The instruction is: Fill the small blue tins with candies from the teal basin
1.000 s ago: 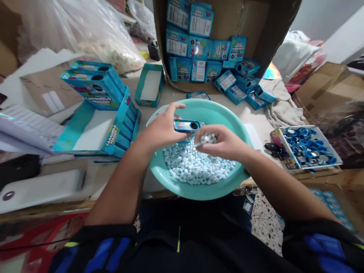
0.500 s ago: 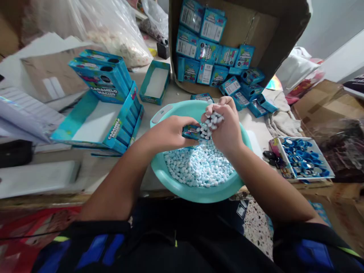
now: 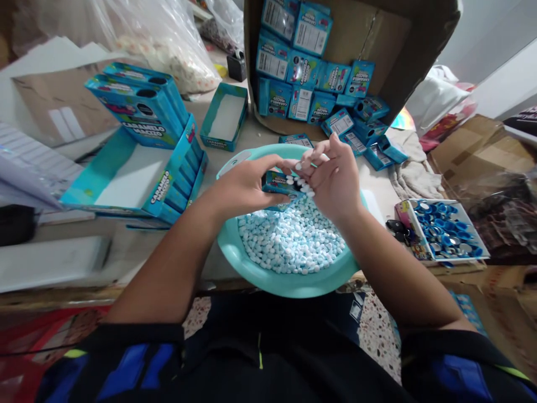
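Lettering reads CARAMELO MACIZO

Same words on the display tray [image 3: 161, 190] at left and on packets [image 3: 302, 70] in the carton [image 3: 400, 45]. My left hand [image 3: 247, 187] grips a small blue box [image 3: 276, 182] over the aqua basin [image 3: 289, 286] of pale pieces [image 3: 293, 246]. My right hand [image 3: 335, 179], cupped full half a second ago, is now opened out, few pieces left at the box's mouth. Light tabletop [image 3: 176, 260]; speckled floor [image 3: 380, 330].

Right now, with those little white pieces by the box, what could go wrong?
The white pieces crowd at the end of the small blue box, so some might miss it and drop into the basin. The right hand is open, so pieces could slip past its fingers. If the left hand tipped the box, it might spill.
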Motion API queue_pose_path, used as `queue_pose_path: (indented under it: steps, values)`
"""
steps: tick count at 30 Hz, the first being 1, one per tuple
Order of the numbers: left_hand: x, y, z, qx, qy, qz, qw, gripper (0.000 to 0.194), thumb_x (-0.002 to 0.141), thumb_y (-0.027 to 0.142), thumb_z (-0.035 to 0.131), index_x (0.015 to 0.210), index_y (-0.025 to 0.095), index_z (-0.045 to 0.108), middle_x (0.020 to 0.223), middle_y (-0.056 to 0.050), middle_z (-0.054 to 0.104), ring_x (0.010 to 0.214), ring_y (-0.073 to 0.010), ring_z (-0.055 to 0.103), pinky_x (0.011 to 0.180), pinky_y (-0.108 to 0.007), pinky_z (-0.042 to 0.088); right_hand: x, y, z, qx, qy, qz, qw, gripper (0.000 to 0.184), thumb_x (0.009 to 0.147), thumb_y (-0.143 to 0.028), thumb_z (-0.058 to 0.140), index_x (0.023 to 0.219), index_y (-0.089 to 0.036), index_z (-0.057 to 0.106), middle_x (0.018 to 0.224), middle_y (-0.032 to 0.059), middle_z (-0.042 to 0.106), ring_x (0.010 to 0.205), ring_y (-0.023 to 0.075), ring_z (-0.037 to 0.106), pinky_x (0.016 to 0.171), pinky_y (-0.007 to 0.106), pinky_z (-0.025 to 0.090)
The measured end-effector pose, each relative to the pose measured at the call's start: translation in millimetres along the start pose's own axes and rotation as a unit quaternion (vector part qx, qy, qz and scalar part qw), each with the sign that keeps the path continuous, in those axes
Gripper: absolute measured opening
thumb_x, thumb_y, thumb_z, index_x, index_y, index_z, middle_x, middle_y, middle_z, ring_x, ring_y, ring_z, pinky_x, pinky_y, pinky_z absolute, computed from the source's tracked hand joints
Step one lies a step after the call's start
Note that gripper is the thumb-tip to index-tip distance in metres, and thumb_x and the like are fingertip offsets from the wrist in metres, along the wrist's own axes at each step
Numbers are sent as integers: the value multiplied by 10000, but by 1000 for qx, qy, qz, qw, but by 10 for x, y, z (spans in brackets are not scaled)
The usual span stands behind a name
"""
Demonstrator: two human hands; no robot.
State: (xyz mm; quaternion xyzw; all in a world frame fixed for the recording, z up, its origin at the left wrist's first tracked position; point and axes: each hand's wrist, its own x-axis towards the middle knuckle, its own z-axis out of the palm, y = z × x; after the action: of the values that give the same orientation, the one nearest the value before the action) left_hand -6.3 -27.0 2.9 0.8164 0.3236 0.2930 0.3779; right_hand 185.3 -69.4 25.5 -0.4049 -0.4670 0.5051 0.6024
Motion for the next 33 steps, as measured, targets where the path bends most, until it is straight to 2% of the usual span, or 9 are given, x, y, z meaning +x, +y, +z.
queue_pose_path:
  steps: [4,7,12,14,17,20,27,30,33]
  values:
    - [-9,2,-8,41,-7,-2,999,413,751,429,877,1116,296,738,1026,0,769,915,-247,731,791,-345,568,17,3,-99,-27,-5,-6,1000,405,918,-662,551,848,-264,584,825,29,614,1043,249,707,1023,488,567]
    - [-16,19,-2,66,23,-3,998,343,780,431,852,1075,289,751,957,0,765,821,-222,703,724,-332,542,-9,48,-189,-123,5,-15,992,285,918,-527,616,1009,-256,631,980,42,692,1065,228,698,1003,444,561]
    - [-28,37,7,85,62,7,994,267,839,362,790,1088,273,751,1020,-20,773,768,-192,672,692,-322,513,-29,154,-292,-262,-10,28,965,530,882,-377,694,1380,-311,526,981,8,670,827,165,644,749,328,547]
    - [-38,39,5,109,57,18,992,253,839,369,791,1065,270,738,1004,-17,765,805,-202,681,705,-317,512,-33,161,-285,-271,-12,28,962,503,875,-357,698,1349,-297,544,932,-10,644,745,141,607,684,300,515]
    - [-54,55,-3,152,54,24,987,292,830,417,804,1057,261,708,911,-5,735,787,-204,673,704,-308,499,-42,137,-246,-301,-16,16,953,305,853,-357,699,1129,-233,659,867,-20,610,658,111,550,621,280,474]
    - [-58,84,-12,156,39,38,986,262,859,427,774,1042,252,707,879,-1,734,767,-196,671,720,-308,507,-54,103,-220,-328,-15,7,945,201,862,-342,661,977,-191,726,851,3,640,657,111,564,638,288,497]
    - [-40,75,0,119,54,94,987,254,908,363,694,1127,246,748,1130,-45,795,1089,-259,729,980,-381,549,-117,44,-216,-354,-16,-68,933,246,897,-320,635,963,-184,829,965,82,744,789,169,671,723,338,552]
    - [-54,72,5,117,62,82,988,255,909,365,705,1132,247,742,1138,-46,791,1102,-261,726,982,-381,555,-144,7,-196,-354,-34,-74,932,241,905,-313,639,967,-212,848,1016,89,737,892,191,682,748,339,558]
    - [-80,93,1,114,80,32,990,318,875,398,766,1154,258,707,1137,-42,779,1068,-263,730,925,-360,572,-170,-30,-173,-329,-56,-55,941,246,935,-340,635,988,-234,851,1113,94,733,1014,215,684,786,347,573]
